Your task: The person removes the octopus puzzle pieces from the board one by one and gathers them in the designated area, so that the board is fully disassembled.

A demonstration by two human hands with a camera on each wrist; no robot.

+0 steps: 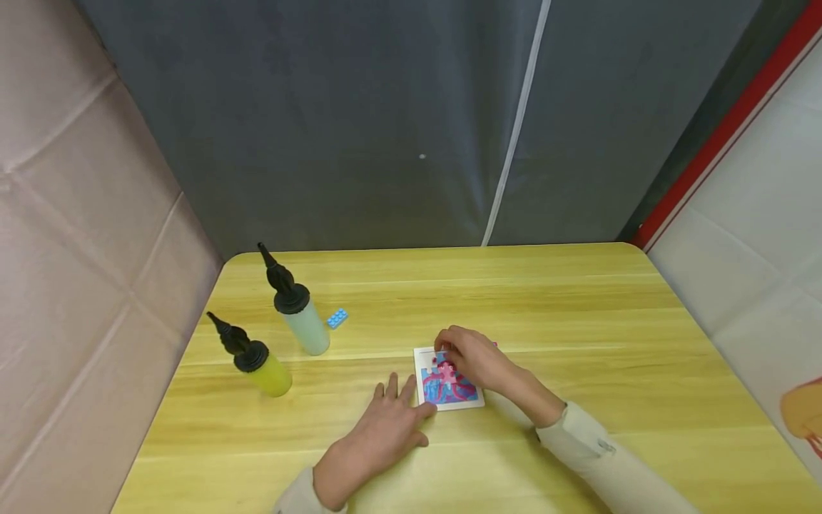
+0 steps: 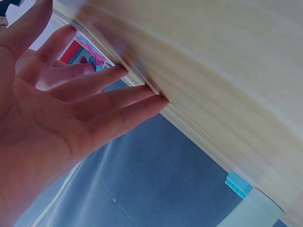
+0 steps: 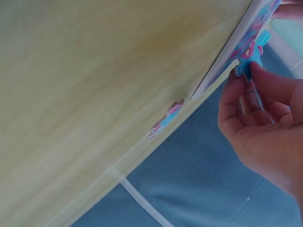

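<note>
A small jigsaw puzzle [image 1: 449, 405] in a white frame lies on the table, its picture a pink octopus on blue. My right hand [image 1: 474, 359] is over the puzzle's upper part. In the right wrist view its thumb and fingers pinch a blue and pink puzzle piece [image 3: 249, 60], held just off the board. Another puzzle piece [image 3: 165, 120] lies on the table beyond the frame, mostly hidden by the hand in the head view. My left hand [image 1: 387, 430] rests with fingers spread, its fingertips on the table and at the frame's lower left corner.
Left on the table are two pump bottles with black tops, one pale green [image 1: 308, 328] and one yellow [image 1: 272, 375]. A blue toy brick [image 1: 337, 318] lies beside the green one. A dark curtain [image 1: 334, 143] hangs behind the table [image 1: 610, 321], and pale walls flank it.
</note>
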